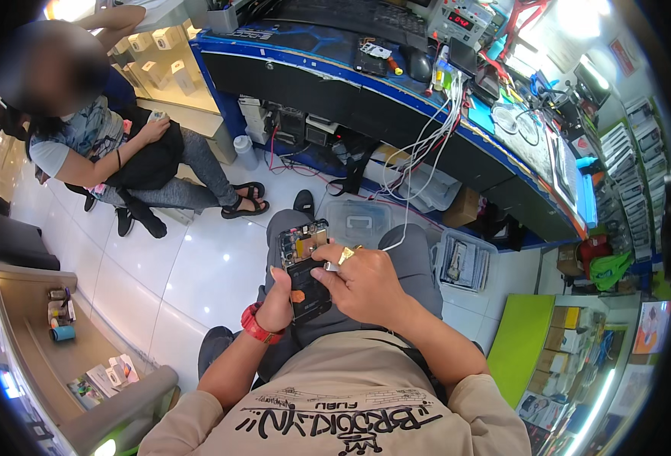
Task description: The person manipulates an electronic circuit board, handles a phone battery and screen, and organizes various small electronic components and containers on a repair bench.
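Observation:
Over my lap, my left hand [278,302] grips a smartphone with its back cover off [311,295]. Its circuit board shows at the far end, and a black battery with an orange sticker fills the near part. My right hand [370,283], wearing a gold ring, is closed over the phone's right side. A small white end of a cable shows between its thumb and fingers. The white cable [405,234] runs from behind this hand up toward the workbench. Whether its tip touches the phone is hidden by my fingers.
Ahead stands a blue-edged workbench [313,57] with a mouse [416,64], a power supply [461,23] and tangled cables. Below it are a clear plastic lid [358,220] and a bin of papers [465,262]. Another person [115,144] sits at the left.

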The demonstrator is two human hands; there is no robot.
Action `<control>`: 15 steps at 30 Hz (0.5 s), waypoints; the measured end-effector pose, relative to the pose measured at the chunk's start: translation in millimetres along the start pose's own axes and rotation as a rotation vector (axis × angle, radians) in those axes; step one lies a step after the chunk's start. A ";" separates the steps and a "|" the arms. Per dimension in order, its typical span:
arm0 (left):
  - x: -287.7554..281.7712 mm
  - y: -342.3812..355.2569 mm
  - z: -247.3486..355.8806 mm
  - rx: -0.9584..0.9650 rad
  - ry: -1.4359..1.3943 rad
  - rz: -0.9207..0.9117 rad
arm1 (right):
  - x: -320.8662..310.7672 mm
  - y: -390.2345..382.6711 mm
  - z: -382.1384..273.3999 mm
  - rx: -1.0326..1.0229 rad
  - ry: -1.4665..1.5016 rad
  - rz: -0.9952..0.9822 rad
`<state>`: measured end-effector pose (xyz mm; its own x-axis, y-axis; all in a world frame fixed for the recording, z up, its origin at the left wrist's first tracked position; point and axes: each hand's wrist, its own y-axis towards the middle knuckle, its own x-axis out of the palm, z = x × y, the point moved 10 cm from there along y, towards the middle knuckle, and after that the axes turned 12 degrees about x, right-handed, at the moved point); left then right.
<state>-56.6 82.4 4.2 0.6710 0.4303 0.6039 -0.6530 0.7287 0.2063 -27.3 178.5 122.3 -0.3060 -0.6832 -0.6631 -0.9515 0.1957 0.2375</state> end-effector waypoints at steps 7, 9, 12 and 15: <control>4.6 0.2 0.3 -0.123 0.010 -0.003 | 0.9 6.3 4.1 0.056 0.014 -0.026; 9.2 4.3 3.2 -0.114 0.021 -0.002 | 1.5 5.5 4.5 0.050 0.001 -0.024; 9.9 7.2 6.0 -0.097 0.083 -0.004 | -3.1 3.9 -0.6 -0.029 -0.051 0.036; 0.7 -0.6 -6.9 -0.187 0.103 -0.064 | -0.1 5.3 6.9 0.027 -0.003 -0.049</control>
<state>-53.3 85.9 -0.9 0.7477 0.4253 0.5100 -0.5378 0.8383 0.0894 -32.5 184.5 118.8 -0.2595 -0.6904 -0.6753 -0.9657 0.1812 0.1858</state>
